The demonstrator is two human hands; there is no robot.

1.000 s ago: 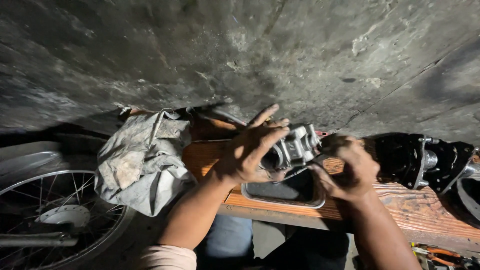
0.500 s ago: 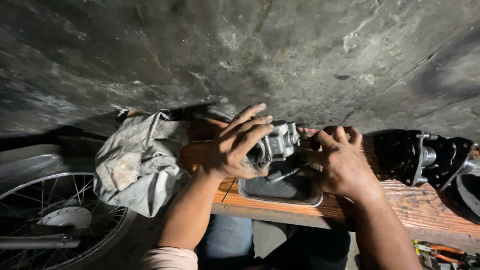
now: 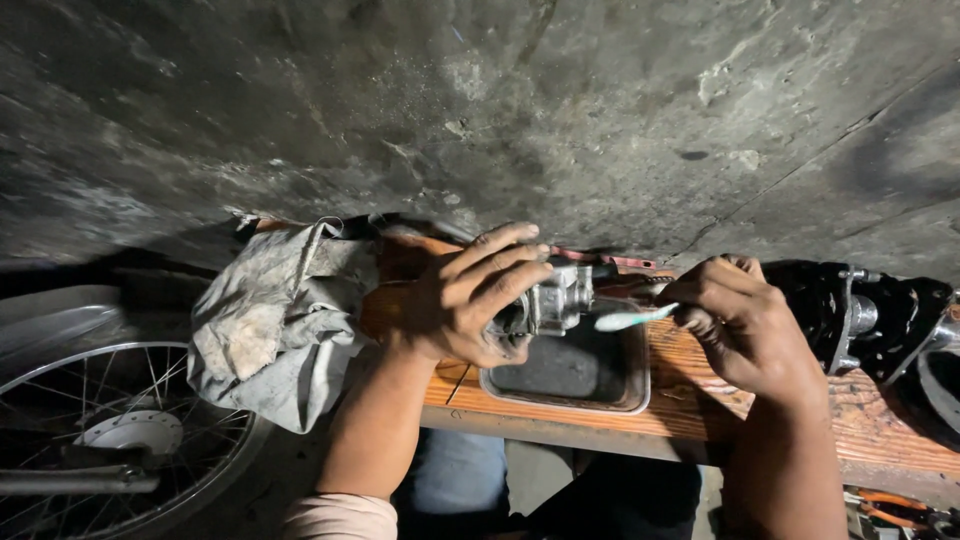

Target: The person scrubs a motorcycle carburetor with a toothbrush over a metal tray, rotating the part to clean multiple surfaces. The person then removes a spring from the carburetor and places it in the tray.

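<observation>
Since half a second ago, my right hand (image 3: 745, 325) has closed into a fist around a pale toothbrush (image 3: 632, 319), its head aimed at the part. My left hand (image 3: 470, 295) grips the small metal carburettor (image 3: 560, 296) firmly, fingers wrapped over its top. The carburettor sits above the metal tray (image 3: 620, 396) on the wooden bench (image 3: 880, 420). A dirty rag (image 3: 270, 320) lies just left.

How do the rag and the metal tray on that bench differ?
The rag is soft, crumpled and pale grey, drooping over the wooden bench's left end; the metal tray is rigid, rectangular and dark inside, sitting flat below the left hand. Both look grimy and rest on the bench.
</observation>
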